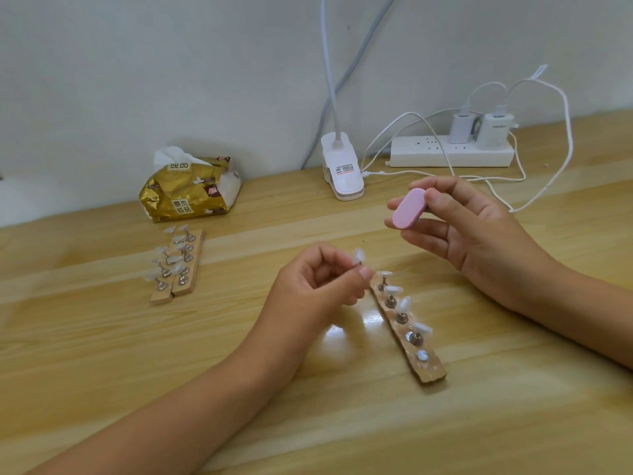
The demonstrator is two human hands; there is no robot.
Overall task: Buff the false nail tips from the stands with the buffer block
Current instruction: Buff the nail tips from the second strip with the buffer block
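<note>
Left grip: The left hand [315, 286] pinches one false nail tip [359, 256] by its small metal peg, between the thumb and the fingertips. The other fingers are curled in, and the tip points up, clear of the table [102, 371].
Right grip: The right hand [472, 228] holds the pink buffer block [409, 209] between thumb and fingers. The block is raised above the desk with its broad pink face turned toward the viewer.
Tip and block: The two are apart, with the block above and to the right of the tip and a clear gap between them. They are not yet in contact.
Near stand: A wooden strip [433, 371] lies just right of the left hand and runs toward the near right. Four tips stand on pegs along it. The nearest seat [422, 355] shows only a bare metal disc and is probably where the held tip belongs.
Far stands: Two more strips [161, 298] lie side by side at the far left, well apart from both hands and crowded with tips on pegs.
Progress: One tip is off its stand and ready for the block, so buffing of this one looks about to start. The seated tips are too small to show whether any has been buffed. The four beside the hand, at least, appear left to do.
Surroundings: A gold tissue pack [190, 193] sits beyond the far stands. A white lamp clip [342, 169] and a power strip [452, 152] with two chargers stand by the wall.
</note>
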